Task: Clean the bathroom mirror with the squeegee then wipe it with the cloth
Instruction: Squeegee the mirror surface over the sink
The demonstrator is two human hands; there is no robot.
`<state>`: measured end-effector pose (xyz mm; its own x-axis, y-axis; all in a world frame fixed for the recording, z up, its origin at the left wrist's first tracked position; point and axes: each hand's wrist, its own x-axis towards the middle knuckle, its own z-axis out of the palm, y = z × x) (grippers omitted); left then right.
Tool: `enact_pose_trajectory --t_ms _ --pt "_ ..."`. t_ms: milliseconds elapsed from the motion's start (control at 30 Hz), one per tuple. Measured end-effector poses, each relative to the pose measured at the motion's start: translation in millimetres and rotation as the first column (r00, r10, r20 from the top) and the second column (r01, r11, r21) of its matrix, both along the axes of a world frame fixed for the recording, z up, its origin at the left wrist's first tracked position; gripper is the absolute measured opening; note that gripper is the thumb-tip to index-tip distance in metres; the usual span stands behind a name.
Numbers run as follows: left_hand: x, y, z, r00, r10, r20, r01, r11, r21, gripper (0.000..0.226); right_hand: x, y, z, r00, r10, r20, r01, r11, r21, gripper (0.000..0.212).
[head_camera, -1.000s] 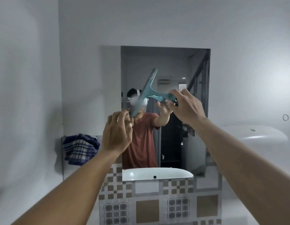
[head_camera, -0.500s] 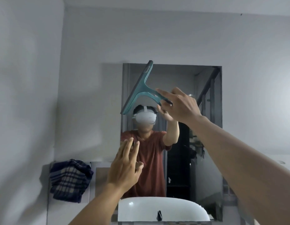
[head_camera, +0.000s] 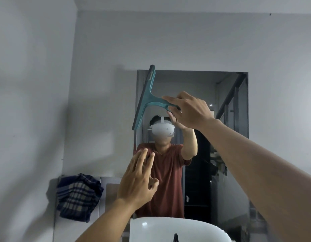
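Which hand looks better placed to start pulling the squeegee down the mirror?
The right hand: it grips the squeegee handle, blade near the mirror top-left corner. The left hand is empty, lower down.

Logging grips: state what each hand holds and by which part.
The right hand grips the teal squeegee by its handle end. The left hand holds nothing, fingers spread.

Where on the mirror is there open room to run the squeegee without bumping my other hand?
Free: the mirror's top strip, from the squeegee blade at the left edge across to the right edge, and the right half beside the right hand gripping the handle. Crowded: the lower left, where the open left hand hovers above the sink rim.
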<state>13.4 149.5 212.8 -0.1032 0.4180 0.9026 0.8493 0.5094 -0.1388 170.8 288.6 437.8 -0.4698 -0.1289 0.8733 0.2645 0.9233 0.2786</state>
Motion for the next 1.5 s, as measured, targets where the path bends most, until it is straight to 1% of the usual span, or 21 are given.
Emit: enact_pose_trajectory --t_ms 100,233,333,433,733,933,1067,1167,1233,1300,1400,1500 --pt "0.6 0.2 0.0 1.0 0.006 -0.003 -0.006 1.0 0.002 0.095 1.7 -4.5 6.2 0.996 -0.055 0.064 0.053 0.998 0.033 0.043" --pt "0.7 0.4 -0.2 1.0 0.022 -0.001 -0.022 1.0 -0.006 0.096 5.8 -7.4 17.6 0.992 -0.095 0.078 0.086 0.991 0.101 0.043" --pt "0.0 1.1 -1.0 0.999 0.026 0.018 -0.026 1.0 -0.018 0.096 6.2 -10.1 24.6 0.985 -0.125 0.116 0.107 0.984 0.145 0.042" --pt "0.5 1.3 -1.2 0.999 0.027 0.044 -0.026 0.999 -0.024 0.096 5.7 -9.1 26.7 0.977 -0.159 0.144 0.137 0.978 0.157 0.043" --pt "6.9 -0.7 2.0 0.998 0.052 0.028 -0.052 0.998 -0.028 0.101 23.0 10.1 16.4 0.972 -0.198 0.123 0.187 0.978 0.098 0.045" --pt "10.7 -1.0 5.6 0.998 0.057 -0.005 -0.057 0.998 -0.023 0.101 48.6 29.4 9.6 0.97 -0.222 0.096 0.222 0.975 0.011 0.046" --pt "10.5 -2.1 8.1 0.996 0.083 -0.034 -0.085 0.996 -0.033 0.103 60.6 38.6 6.0 0.967 -0.242 0.076 0.243 0.97 0.006 0.046" --pt "11.5 -4.2 10.7 0.995 0.098 -0.026 -0.1 0.993 -0.06 0.097 64.0 45.6 0.6 0.965 -0.257 0.058 0.259 0.966 -0.013 0.046" --pt "12.7 -5.5 16.3 0.996 0.085 -0.016 -0.086 0.995 -0.048 0.089 70.0 54.5 -4.5 0.962 -0.271 0.03 0.272 0.961 -0.046 0.046" --pt "14.7 -6.4 27.5 0.998 0.063 -0.014 -0.064 0.997 -0.036 0.085 78.5 65.1 -11.1 0.959 -0.284 0.012 0.285 0.956 -0.074 0.048" --pt "15.8 -7.5 53.1 0.998 0.048 -0.037 -0.05 0.998 -0.041 0.092 88.5 75.6 -19.0 0.962 -0.274 -0.006 0.271 0.954 -0.127 0.048" --pt "12.5 -10.8 75.3 0.998 0.054 -0.025 -0.055 0.997 -0.061 0.102 90.0 78.0 -24.6 0.966 -0.258 -0.019 0.253 0.957 -0.142 0.047"
